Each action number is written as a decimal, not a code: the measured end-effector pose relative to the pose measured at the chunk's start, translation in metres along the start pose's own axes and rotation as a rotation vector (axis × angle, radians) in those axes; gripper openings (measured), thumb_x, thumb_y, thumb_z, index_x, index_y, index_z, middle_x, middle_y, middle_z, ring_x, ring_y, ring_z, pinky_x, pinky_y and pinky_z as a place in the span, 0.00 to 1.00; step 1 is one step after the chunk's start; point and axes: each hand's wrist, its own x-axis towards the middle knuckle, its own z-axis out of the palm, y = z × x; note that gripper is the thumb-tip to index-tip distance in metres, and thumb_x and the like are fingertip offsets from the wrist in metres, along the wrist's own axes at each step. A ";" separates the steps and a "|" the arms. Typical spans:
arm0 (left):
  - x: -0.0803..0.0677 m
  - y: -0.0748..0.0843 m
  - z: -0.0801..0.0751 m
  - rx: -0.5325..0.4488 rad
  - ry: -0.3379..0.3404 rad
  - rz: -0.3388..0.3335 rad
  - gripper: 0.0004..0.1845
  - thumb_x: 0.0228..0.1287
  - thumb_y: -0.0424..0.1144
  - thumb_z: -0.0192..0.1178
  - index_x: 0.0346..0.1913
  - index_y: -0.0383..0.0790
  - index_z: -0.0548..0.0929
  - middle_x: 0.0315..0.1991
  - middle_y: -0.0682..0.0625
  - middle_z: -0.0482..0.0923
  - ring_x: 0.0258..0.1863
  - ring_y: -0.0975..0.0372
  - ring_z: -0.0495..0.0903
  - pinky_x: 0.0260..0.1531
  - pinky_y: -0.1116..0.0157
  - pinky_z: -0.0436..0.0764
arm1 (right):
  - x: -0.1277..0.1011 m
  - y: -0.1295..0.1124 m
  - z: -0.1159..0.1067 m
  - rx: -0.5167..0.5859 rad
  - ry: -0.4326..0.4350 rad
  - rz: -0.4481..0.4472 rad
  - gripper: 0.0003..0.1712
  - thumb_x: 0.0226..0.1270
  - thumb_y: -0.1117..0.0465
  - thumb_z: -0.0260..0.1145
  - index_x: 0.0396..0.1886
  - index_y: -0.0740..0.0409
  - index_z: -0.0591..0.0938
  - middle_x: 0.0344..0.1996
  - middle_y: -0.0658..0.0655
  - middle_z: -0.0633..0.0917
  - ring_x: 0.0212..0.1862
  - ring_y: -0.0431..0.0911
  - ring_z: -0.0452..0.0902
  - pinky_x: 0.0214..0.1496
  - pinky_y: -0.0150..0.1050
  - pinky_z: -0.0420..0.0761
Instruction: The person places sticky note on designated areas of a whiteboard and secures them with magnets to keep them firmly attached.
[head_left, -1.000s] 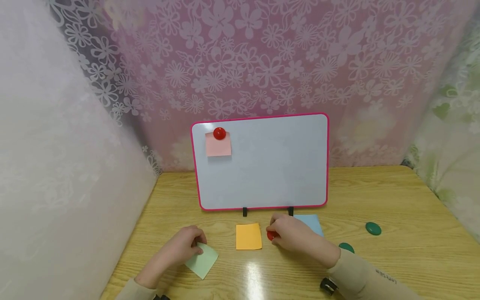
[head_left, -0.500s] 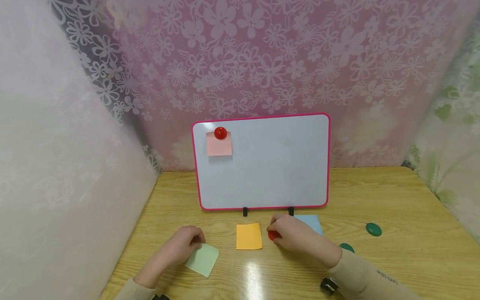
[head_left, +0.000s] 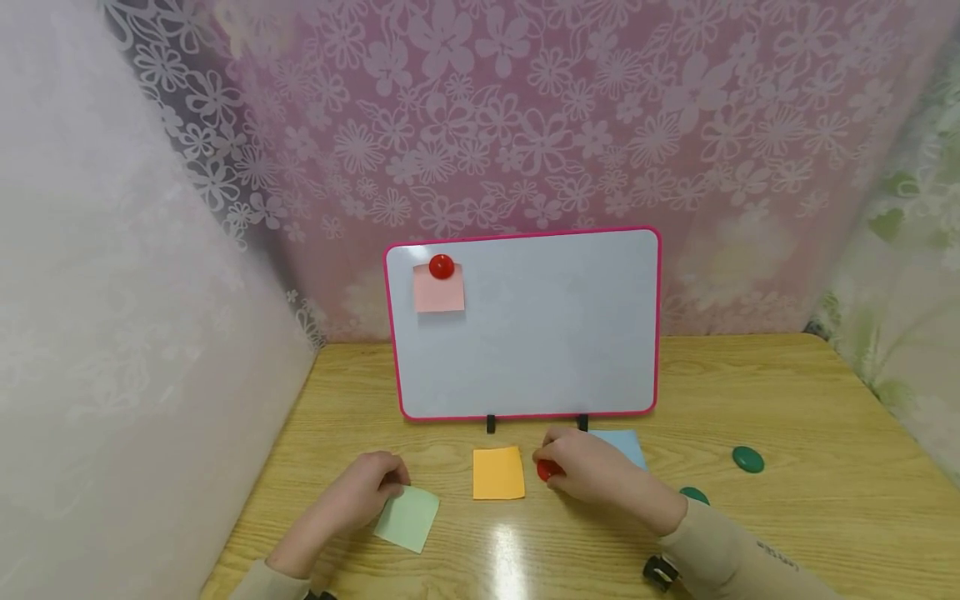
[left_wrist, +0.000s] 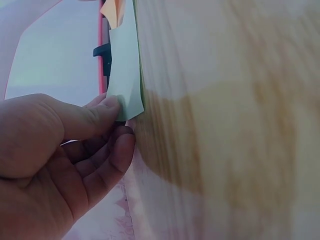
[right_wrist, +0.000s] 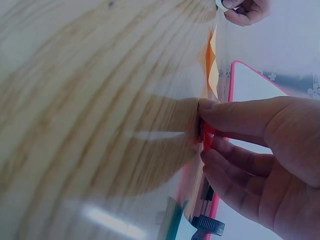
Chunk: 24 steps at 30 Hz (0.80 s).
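We find the left hand (head_left: 367, 492) low at the near left of the table (head_left: 825, 500), thumb and fingertips (left_wrist: 112, 107) pinching the near corner of a green note (head_left: 407, 518), which lies flat. The right hand (head_left: 592, 471) rests near centre, fingers curled round a red magnet (head_left: 545, 469) held against the tabletop. Between the hands lies an orange note (head_left: 498, 472), apart from both. A blue note (head_left: 622, 446) sits partly under the right hand. Two green magnets (head_left: 747, 459) lie to the right, with bare wood around them. Farther back stands a whiteboard (head_left: 540, 333) carrying a pink note (head_left: 438, 293) under another magnet (head_left: 441, 267).
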 end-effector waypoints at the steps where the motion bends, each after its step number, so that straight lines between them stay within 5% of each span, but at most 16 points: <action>1: 0.000 0.000 0.000 -0.002 0.003 0.000 0.11 0.68 0.22 0.67 0.36 0.43 0.85 0.34 0.57 0.80 0.35 0.67 0.77 0.36 0.64 0.81 | 0.000 0.000 0.000 -0.001 0.001 -0.001 0.14 0.60 0.66 0.83 0.44 0.57 0.90 0.40 0.52 0.83 0.40 0.45 0.81 0.41 0.37 0.84; 24: -0.006 0.000 0.000 -0.125 0.064 -0.036 0.07 0.73 0.26 0.67 0.39 0.43 0.87 0.36 0.57 0.81 0.36 0.67 0.78 0.37 0.65 0.82 | -0.006 0.007 0.002 -0.009 0.040 0.002 0.15 0.60 0.64 0.83 0.46 0.54 0.91 0.42 0.50 0.84 0.41 0.41 0.81 0.41 0.36 0.85</action>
